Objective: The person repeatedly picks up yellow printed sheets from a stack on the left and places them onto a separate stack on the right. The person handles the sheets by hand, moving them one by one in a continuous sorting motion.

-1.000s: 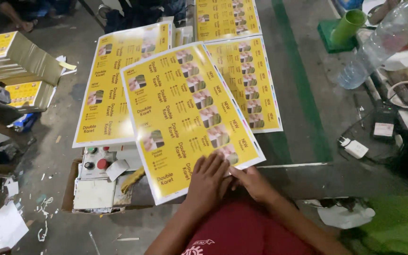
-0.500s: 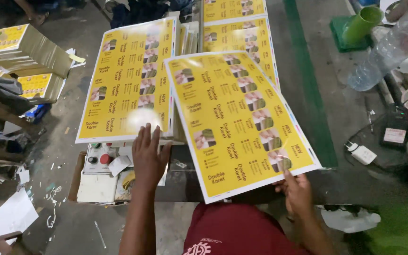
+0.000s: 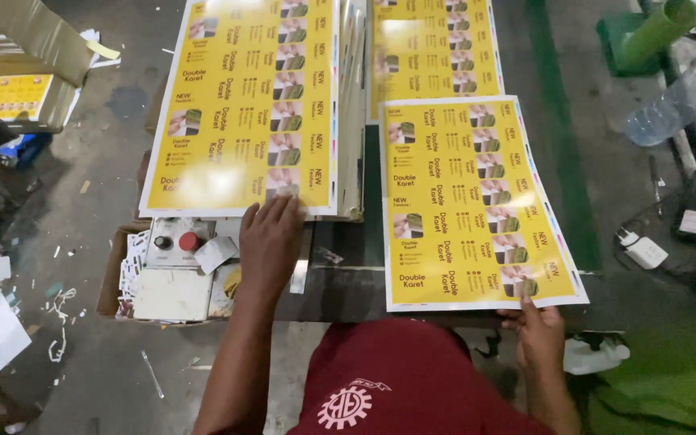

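My left hand (image 3: pixel 270 242) lies flat with fingers spread on the near edge of a stack of yellow printed sheets (image 3: pixel 243 113) on the left of the work surface. My right hand (image 3: pixel 537 330) pinches the near right corner of a single yellow printed sheet (image 3: pixel 477 201), which lies flat to the right of the stack. Another yellow printed sheet (image 3: pixel 432 48) lies behind it, partly covered. A red shirt fills the bottom middle.
A grey control box (image 3: pixel 175 242) with a black and a red button sits in a cardboard tray (image 3: pixel 110 282) at the left. Stacked yellow cartons (image 3: pixel 18 89) stand far left. A plastic bottle (image 3: pixel 670 109), a green tube (image 3: pixel 658 28) and cables lie at right.
The single sheet has swung from a tilted hold to lying flat on the right. My left hand has stayed on the stack's near edge; my right hand still holds the sheet's corner.
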